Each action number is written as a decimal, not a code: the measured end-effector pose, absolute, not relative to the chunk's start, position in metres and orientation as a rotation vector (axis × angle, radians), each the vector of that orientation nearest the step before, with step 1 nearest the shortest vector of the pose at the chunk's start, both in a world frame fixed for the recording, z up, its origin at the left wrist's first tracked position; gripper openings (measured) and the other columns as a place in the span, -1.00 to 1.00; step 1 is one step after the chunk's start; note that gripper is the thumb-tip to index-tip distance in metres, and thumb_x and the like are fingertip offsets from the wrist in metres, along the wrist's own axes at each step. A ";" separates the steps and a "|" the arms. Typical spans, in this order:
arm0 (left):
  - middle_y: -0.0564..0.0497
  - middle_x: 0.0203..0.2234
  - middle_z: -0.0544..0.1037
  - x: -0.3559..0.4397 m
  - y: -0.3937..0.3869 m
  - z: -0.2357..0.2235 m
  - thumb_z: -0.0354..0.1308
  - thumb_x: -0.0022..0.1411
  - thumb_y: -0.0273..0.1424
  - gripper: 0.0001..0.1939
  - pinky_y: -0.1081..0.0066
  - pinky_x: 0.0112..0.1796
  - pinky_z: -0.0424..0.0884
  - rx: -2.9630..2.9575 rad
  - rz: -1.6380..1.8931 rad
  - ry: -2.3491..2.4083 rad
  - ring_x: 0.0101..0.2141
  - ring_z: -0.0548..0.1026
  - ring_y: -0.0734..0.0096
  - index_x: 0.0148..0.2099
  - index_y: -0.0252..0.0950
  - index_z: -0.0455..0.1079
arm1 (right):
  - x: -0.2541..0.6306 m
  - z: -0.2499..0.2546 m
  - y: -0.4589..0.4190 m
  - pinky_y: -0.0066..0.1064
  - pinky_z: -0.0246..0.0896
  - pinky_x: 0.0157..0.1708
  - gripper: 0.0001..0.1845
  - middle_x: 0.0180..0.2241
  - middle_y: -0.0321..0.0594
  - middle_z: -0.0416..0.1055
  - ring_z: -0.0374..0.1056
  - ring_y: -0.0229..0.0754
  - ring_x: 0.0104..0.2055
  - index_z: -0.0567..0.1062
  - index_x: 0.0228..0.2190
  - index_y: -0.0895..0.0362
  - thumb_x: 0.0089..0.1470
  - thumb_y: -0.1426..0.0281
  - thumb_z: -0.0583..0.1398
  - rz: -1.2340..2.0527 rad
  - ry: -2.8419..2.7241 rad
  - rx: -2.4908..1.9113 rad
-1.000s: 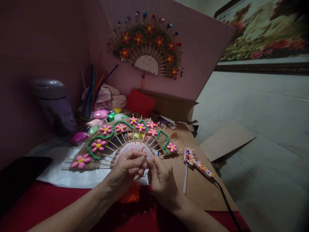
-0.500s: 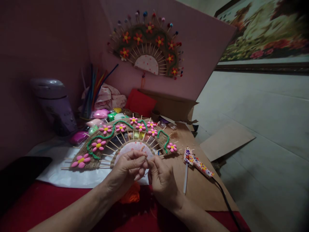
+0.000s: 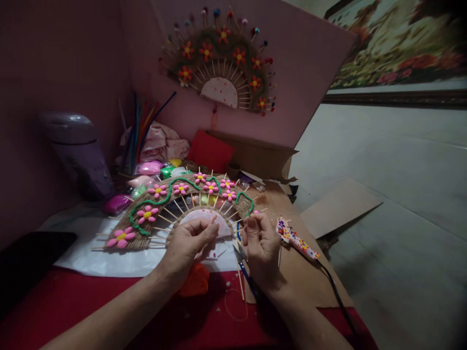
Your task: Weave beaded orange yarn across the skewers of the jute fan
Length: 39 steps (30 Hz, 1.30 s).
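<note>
My left hand (image 3: 193, 243) is closed in a pinch, and a small tip of orange yarn (image 3: 213, 219) pokes up from its thumb and fingertip. Apart from it on the right, my right hand (image 3: 260, 243) is also pinched closed; whatever is in its fingertips is too small to make out. Behind both hands lies a fan-shaped twine piece (image 3: 140, 245) on thin sticks, with pink clay flowers (image 3: 147, 214) and a wavy green strip. An orange yarn bundle (image 3: 196, 281) rests beneath my left wrist. Blue-handled scissors (image 3: 245, 273) lie partly hidden by my right hand.
A flower-patterned glue gun (image 3: 295, 240) with a black cord lies on cardboard (image 3: 306, 282) at the right. Bagged clay (image 3: 150, 168), a purple tumbler (image 3: 78, 155) and a dark flat object (image 3: 36, 255) stand or lie left. A similar finished fan (image 3: 219, 92) hangs behind.
My hands, close together before, have moved apart, the right one going right and slightly up. The scissors, a stick and a thin loop of thread between them now show.
</note>
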<state>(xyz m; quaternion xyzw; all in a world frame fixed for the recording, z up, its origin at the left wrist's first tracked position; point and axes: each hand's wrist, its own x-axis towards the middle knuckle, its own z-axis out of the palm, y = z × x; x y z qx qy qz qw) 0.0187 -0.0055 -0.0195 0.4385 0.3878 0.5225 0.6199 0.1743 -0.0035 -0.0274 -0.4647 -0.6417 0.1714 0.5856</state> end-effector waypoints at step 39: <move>0.07 -0.63 0.43 0.014 0.001 -0.014 0.19 0.08 -0.37 -0.87 0.47 -0.53 0.22 1.547 1.079 1.102 -0.60 0.32 0.51 -0.45 -0.33 0.40 | 0.172 -0.021 -0.005 -0.52 -0.09 -0.63 -0.69 -0.69 -0.42 0.13 0.05 -0.40 -0.66 0.34 -0.58 0.16 0.17 0.34 0.13 0.217 -1.692 -0.978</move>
